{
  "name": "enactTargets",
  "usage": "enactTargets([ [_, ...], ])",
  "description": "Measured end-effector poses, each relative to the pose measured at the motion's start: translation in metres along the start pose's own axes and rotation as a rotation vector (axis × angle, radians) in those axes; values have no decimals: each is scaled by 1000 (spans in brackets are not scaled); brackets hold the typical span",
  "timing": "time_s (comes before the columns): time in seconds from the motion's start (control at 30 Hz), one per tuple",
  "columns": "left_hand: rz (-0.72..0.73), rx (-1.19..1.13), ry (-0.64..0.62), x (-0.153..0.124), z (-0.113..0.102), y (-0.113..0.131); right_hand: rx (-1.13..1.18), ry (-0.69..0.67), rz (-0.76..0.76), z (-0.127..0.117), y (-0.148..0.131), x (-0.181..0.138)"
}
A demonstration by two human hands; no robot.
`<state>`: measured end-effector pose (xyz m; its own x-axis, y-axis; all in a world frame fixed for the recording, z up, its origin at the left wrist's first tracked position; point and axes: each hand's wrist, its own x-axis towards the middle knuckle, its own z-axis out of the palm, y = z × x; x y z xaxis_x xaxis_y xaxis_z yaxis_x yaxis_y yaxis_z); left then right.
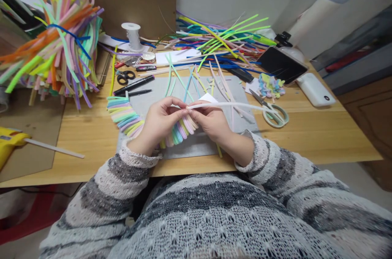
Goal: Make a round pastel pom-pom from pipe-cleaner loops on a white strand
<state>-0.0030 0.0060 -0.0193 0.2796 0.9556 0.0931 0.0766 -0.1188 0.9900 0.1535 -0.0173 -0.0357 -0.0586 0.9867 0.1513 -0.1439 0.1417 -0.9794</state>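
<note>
My left hand and my right hand meet over a grey mat on the wooden table. Both pinch a long white pipe cleaner that runs out to the right. Under my fingers lies a curved chain of pastel pipe-cleaner loops, bending from the mat's left side to below my hands. Part of the chain is hidden by my hands.
A big bundle of coloured pipe cleaners stands at the left, more lie at the back. Green-handled scissors, black scissors, a thread spool, a tablet, a white power bank and a yellow glue gun surround the mat.
</note>
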Motion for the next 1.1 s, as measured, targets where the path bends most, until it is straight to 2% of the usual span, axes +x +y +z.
enactTargets([
  [0.17,-17,14,-8,-1,0,0,-1,24,47,2,2,1],
  [0.37,-83,-99,-49,-5,3,3,10,56,70,4,0,1],
  [0.73,-123,-139,-15,-4,5,7,-30,78,33,4,1,1],
  [0.97,10,-4,9,-5,3,9,-36,81,16,3,-1,1],
  [1.1,169,136,-22,-6,3,7,-26,98,22,3,-1,1],
])
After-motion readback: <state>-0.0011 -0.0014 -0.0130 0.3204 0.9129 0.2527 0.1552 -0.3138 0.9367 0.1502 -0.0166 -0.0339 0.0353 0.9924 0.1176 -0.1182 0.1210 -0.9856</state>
